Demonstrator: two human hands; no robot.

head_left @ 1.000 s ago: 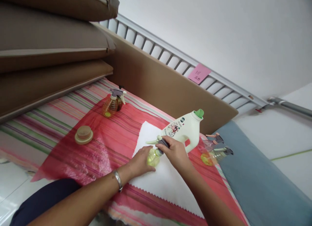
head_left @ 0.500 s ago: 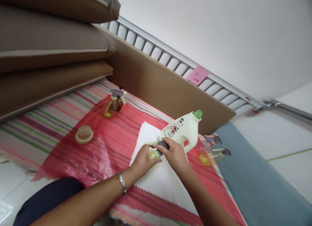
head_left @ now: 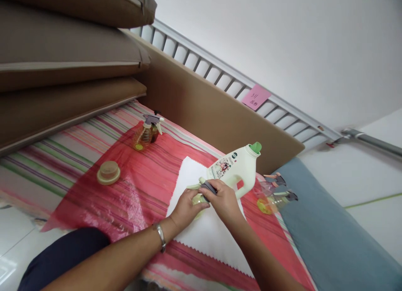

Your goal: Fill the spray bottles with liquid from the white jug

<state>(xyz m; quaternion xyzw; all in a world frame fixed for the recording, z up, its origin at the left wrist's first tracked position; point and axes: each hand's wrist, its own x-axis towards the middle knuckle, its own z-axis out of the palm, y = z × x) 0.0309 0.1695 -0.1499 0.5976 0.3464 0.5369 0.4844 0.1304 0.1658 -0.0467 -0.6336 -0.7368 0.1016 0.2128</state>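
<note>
A small spray bottle [head_left: 197, 199] with a grey and pale green trigger head is between my hands, above a white cloth [head_left: 216, 247] with a zigzag edge. My left hand [head_left: 186, 207] is closed around the bottle near its neck, hiding much of the body. On the grey part of the spray head, the fingers of my right hand [head_left: 222, 197] are closed. Just beyond stands a large pale green detergent jug [head_left: 248, 165], its green spout [head_left: 256, 147] uncapped. The jug's handle is on the side toward my right hand.
A round pale cap [head_left: 108, 172] lies on the red plastic sheet [head_left: 150, 165]. Amber spray bottles [head_left: 143, 136] stand at the back left, and more spray bottles [head_left: 276, 197] lie at the right beside a blue-grey cushion [head_left: 333, 224]. Brown cushions [head_left: 69, 60] are stacked at the left.
The spray head has turned slightly in my right hand, and the grip of its fingers has shifted a little. My left hand still holds the bottle in nearly the same place.
</note>
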